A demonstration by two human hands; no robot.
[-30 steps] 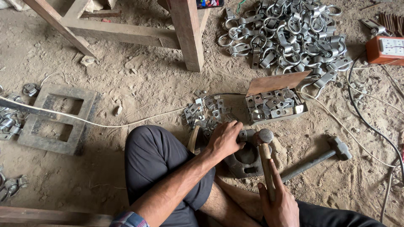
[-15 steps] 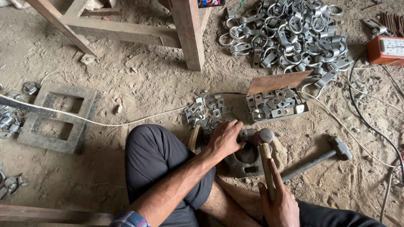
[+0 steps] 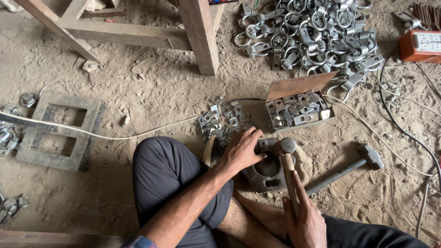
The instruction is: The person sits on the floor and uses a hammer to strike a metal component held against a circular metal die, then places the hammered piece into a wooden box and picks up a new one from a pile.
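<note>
**Left hand on small bracket at metal block, right hand clamped on hammer**

Far left, on dirt floor: flat metal frame with two square openings, white cord running across it toward centre. Loose clamp parts at left edge. Wooden table legs far, left of centre.

Centre, near: dark trouser knee, forearm crossing over it. Left hand palm down, fingers curled together, tips pinching a small metal bracket on the top edge of a dark metal block. Block has a round hollow, sits on floor just beside the knee. Grip on bracket partly hidden by fingers; looks closed, not spread. Scatter of small bracket pieces just beyond left hand, on the dirt.

Right of that: right hand wrapped tight round wooden handle of hammer, thumb along shaft. Hammer upright-ish, round steel head up at far end, just beside the bracket, touching or nearly touching; cannot tell which.

Farther: open cardboard box full of small bracket pieces, flap raised. Beyond it, big pile of shiny ring clamps.

Right: second hammer with metal shaft lying flat on floor, well apart from both hands. Black cable snaking near it. Orange box at far right.
</note>
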